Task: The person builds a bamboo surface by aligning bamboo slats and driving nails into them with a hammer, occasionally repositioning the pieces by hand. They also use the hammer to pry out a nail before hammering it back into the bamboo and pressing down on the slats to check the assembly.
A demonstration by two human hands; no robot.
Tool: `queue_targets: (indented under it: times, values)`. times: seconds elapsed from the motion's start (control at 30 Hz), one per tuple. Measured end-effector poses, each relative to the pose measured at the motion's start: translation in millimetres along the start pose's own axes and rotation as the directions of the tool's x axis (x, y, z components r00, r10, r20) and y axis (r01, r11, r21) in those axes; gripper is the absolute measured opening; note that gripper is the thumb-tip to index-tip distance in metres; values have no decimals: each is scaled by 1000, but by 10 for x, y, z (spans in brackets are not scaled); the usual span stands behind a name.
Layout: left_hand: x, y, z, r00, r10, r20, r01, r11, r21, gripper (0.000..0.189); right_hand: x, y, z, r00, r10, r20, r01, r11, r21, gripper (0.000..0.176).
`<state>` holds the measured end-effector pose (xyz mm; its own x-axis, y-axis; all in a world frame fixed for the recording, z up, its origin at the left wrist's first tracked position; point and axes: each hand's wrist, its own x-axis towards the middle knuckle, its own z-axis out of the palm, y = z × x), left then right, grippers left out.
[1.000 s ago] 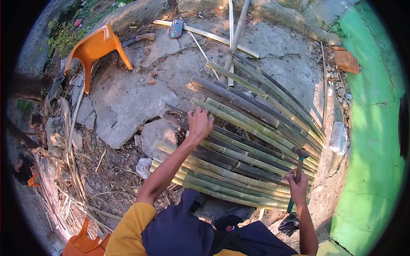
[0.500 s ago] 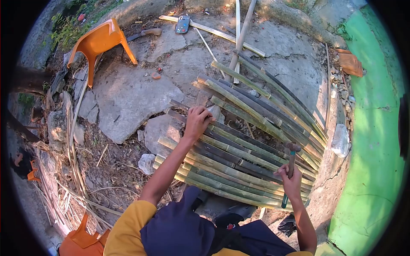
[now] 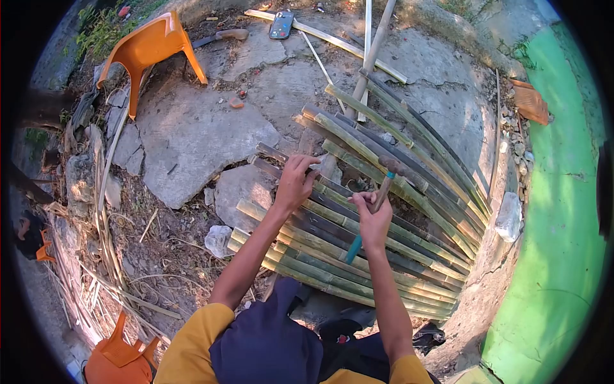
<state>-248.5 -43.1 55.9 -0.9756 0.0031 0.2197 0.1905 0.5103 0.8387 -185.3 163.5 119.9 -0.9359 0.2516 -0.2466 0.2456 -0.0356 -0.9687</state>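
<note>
My right hand [image 3: 375, 219] is closed round the handle of a hammer [image 3: 391, 168]. Its head is up, and the teal handle end points down over the bamboo. My left hand [image 3: 295, 184] is closed, fingers curled together just above the split bamboo strips [image 3: 358, 225] near their left ends. What is between those fingertips, if anything, is too small to make out. The strips, green and dark, lie side by side in a fan. More bamboo strips [image 3: 409, 177] spread on the far side, with a gap between the two groups.
An orange plastic chair [image 3: 150, 54] lies tipped at the upper left, near a long knife [image 3: 220, 37]. A phone [image 3: 281, 25] rests by pale strips on cracked concrete [image 3: 198, 137]. A white stone block [image 3: 508, 217] sits beside the green floor [image 3: 550, 256] at right.
My right hand has carried the hammer left and away from my body, closer to my left hand. The left hand stays at nearly the same spot on the bamboo.
</note>
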Motion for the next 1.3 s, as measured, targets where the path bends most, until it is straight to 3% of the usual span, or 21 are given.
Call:
queue_targets:
  times: [0.07,0.1,0.17,0.2,0.33,0.4,0.63,0.73,0.8,0.83,0.9,0.93,1.0,1.1,1.23,1.3]
  values:
    - [22,132,-157,992,126,-13,-126,991,-41,24,104,111,261,998,48,-39,-46,997,70,30]
    - [-23,143,-202,993,117,-13,-118,992,-39,24,131,148,347,998,55,-34,-53,996,67,30]
    - [-104,176,-273,974,100,202,-51,971,-235,32,177,190,473,984,173,-38,-162,966,200,32]
    - [-123,157,-254,963,169,210,-112,959,-261,35,189,172,501,977,211,-26,-202,959,197,35]
    - [-159,129,-226,972,106,210,-15,919,-394,30,168,79,504,946,322,35,-321,919,227,37]
    - [-160,157,-216,976,6,216,100,874,-476,28,157,73,517,934,352,60,-353,881,315,39]
    - [-213,117,-161,990,75,118,-5,862,-507,25,172,185,489,913,399,81,-404,863,304,39]
    - [-175,93,-151,998,51,33,-33,911,-411,22,88,259,482,931,364,-13,-353,912,208,36]
    - [-89,17,-143,985,172,32,-165,972,-167,24,23,277,458,974,209,-91,-202,976,77,34]
    - [-70,-6,-123,985,167,31,-160,973,-166,24,-1,256,451,973,213,-89,-206,976,75,34]
    - [-47,-20,-65,964,230,133,-226,973,-46,42,-44,193,426,984,131,-119,-144,984,-106,34]
    - [-59,-15,-47,964,229,135,-225,973,-47,42,-36,215,426,984,133,-121,-146,984,-106,34]
    - [-94,-27,-7,966,169,197,-144,980,-135,64,20,244,458,991,-101,-89,74,961,-268,34]
    - [-117,-80,69,960,216,179,-188,969,-162,72,108,233,502,984,-178,-32,158,932,-326,33]
    - [-166,-99,115,961,184,208,-155,977,-148,66,215,296,532,977,-211,0,195,902,-384,31]
    - [-192,-121,140,972,112,205,-68,975,-213,63,232,281,548,976,-219,-16,191,880,-435,29]
